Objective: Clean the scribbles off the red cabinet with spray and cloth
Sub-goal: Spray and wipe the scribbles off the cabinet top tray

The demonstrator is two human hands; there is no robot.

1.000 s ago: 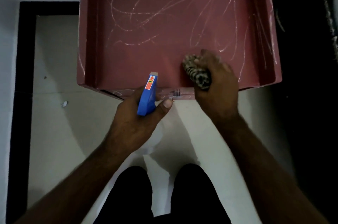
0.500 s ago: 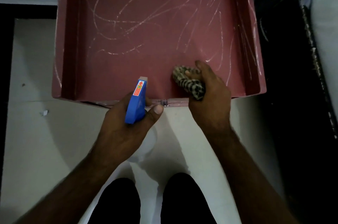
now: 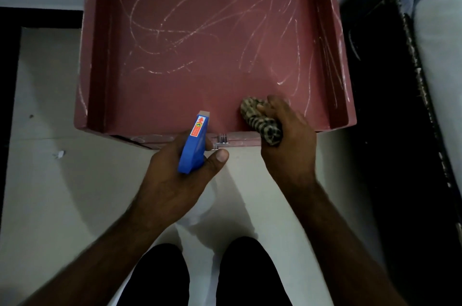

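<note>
- Left hand (image 3: 175,175) grips the blue spray bottle (image 3: 193,145) at the red cabinet's (image 3: 215,95) near edge.
- Right hand (image 3: 287,140) clutches a bunched patterned cloth (image 3: 262,123) against the cabinet top.
- White scribbles (image 3: 175,30) cover that surface.

Bare forearms (image 3: 332,225) running back from left grip (image 3: 175,175) and right grip (image 3: 290,140); short, pale thumbnail (image 3: 221,155) on left grip; black trousers (image 3: 160,278) below both.

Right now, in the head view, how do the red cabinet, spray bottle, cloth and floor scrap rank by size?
1. red cabinet
2-3. blue spray bottle, in the left hand, and patterned cloth, in the right hand, look alike; both partly hidden, so unranked.
4. white floor scrap
</note>
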